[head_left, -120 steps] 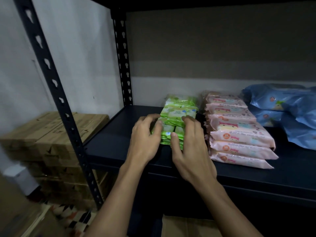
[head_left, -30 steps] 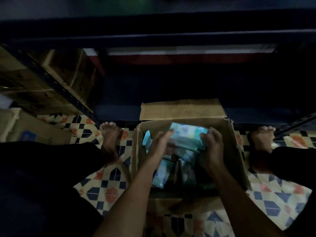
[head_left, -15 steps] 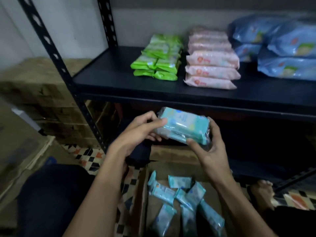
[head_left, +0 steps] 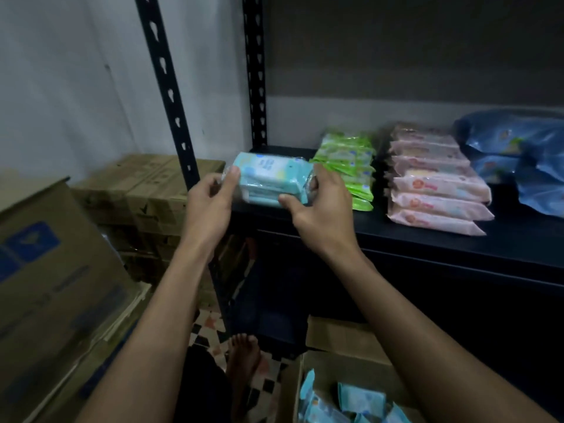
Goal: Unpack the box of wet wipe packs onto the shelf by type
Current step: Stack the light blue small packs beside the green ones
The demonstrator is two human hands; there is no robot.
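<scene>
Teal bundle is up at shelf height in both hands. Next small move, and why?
Probably set it down on the bare shelf space left of the green packs. The left hand and right hand grip the teal bundle by its ends just at the shelf's left front corner, and green, pink packs and blue packs each already have their own pile, so teal likely needs a new one.

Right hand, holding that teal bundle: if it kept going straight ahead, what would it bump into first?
Probably the green packs stacked just beyond the right hand; depth is hard to judge from one view.
</scene>
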